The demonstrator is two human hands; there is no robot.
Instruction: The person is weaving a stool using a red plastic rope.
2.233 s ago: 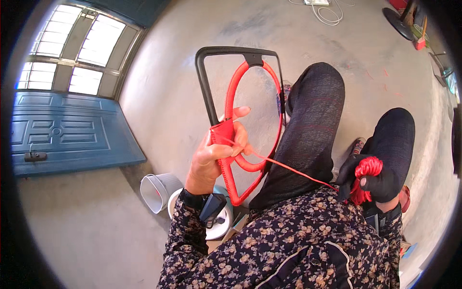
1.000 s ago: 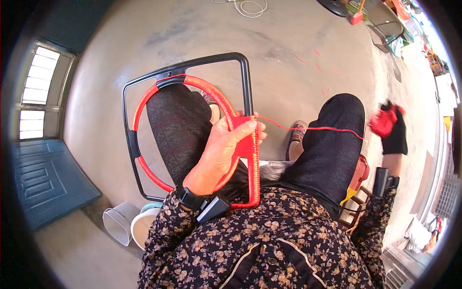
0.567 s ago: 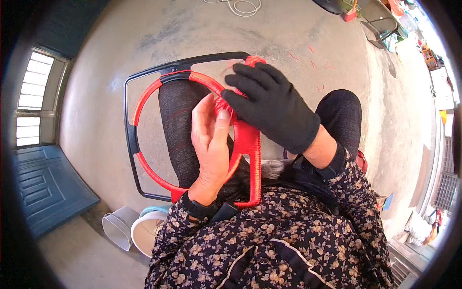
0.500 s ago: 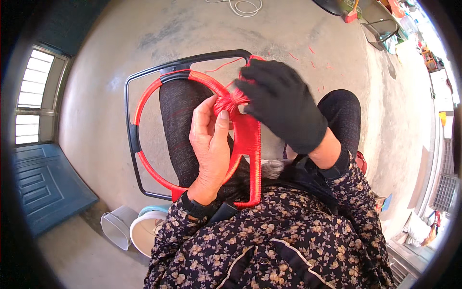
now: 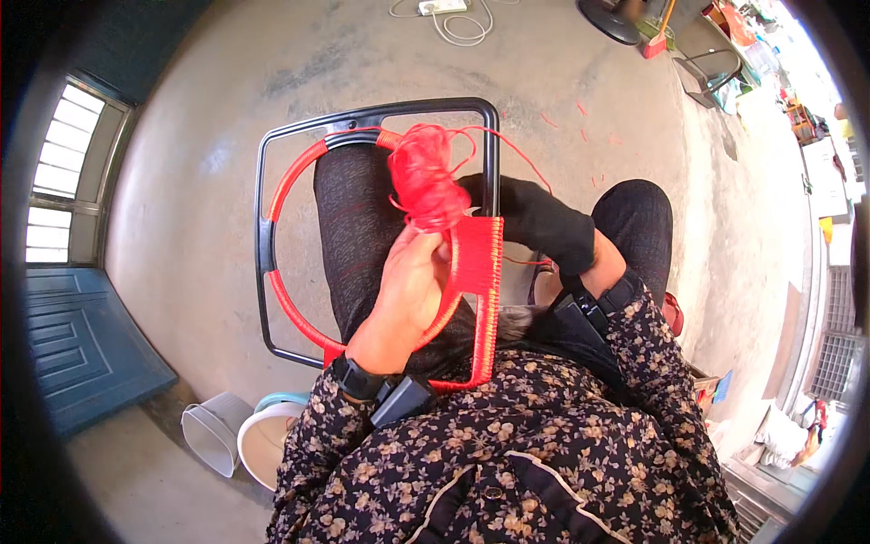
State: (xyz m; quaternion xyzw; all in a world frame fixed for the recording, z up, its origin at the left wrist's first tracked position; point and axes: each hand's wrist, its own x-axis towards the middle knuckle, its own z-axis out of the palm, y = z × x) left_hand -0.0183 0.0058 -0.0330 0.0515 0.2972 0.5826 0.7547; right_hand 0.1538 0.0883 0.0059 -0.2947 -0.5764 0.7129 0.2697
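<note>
A black square frame (image 5: 489,145) with a round ring (image 5: 285,308) inside rests on my lap; the ring and one side are wrapped in red cord. My bare left hand (image 5: 408,290) grips the wrapped part and holds up a bundle of red cord (image 5: 426,186). My right hand (image 5: 539,222), in a black glove, reaches behind the frame's right bar, next to the woven red strip (image 5: 480,290). A thin red strand loops from the bundle over the bar.
Concrete floor all around. A white bucket (image 5: 213,435) and a white bowl (image 5: 267,444) stand by my left side. A blue door (image 5: 72,335) lies at the left. A white power strip with cable (image 5: 444,14) and clutter lie at the far top.
My gloved right hand has gone from the front of the frame to behind its right bar. The red cord bundle now sits raised in my left hand.
</note>
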